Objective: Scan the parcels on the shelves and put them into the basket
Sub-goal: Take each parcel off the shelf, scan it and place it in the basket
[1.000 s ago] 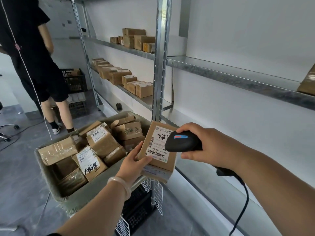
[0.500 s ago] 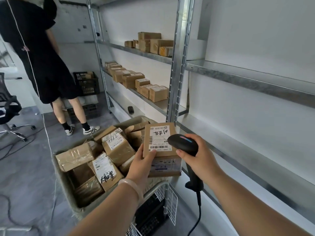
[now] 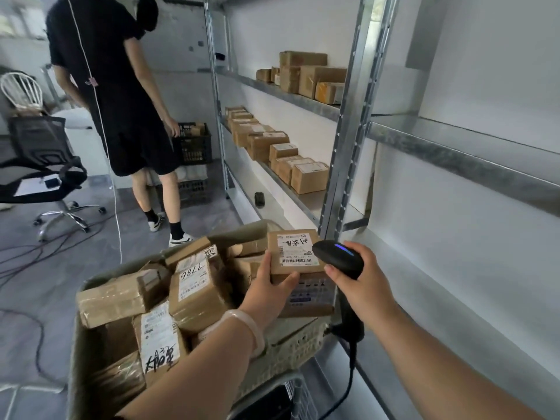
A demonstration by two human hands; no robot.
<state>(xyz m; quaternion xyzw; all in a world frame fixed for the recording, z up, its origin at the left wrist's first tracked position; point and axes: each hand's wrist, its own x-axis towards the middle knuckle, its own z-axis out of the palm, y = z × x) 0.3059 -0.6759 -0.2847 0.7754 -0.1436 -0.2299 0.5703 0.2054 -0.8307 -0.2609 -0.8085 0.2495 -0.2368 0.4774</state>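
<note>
Head cam view, so just the one angle. The left hand [image 3: 266, 286] grasps a small brown parcel [image 3: 295, 253] by its near-left corner, thumb on top, fingers tucked underneath. The parcel sits up in the air over the far right corner of the basket [image 3: 291, 350], label facing up, barcode along the label's near edge. Right next to it, the right hand [image 3: 360, 286] is wrapped around a black scanner [image 3: 338, 259], whose head is just off the parcel's right edge and has a blue light showing on top. Its cable [image 3: 351, 359] drops down past the basket's right side.

The basket is near and left of centre, pretty much stuffed with brown boxes, including one marked 7786 [image 3: 194, 286]. A pale bracelet [image 3: 248, 325] is on the left wrist.

Further back, the metal shelving on the right holds a row of boxes on the middle shelf [image 3: 309, 177] and a stack on the upper shelf [image 3: 306, 77]. Far left, another person in black [image 3: 121, 86] stands facing away beside a black crate [image 3: 194, 144], with an office chair [image 3: 39, 159] off to the left.
</note>
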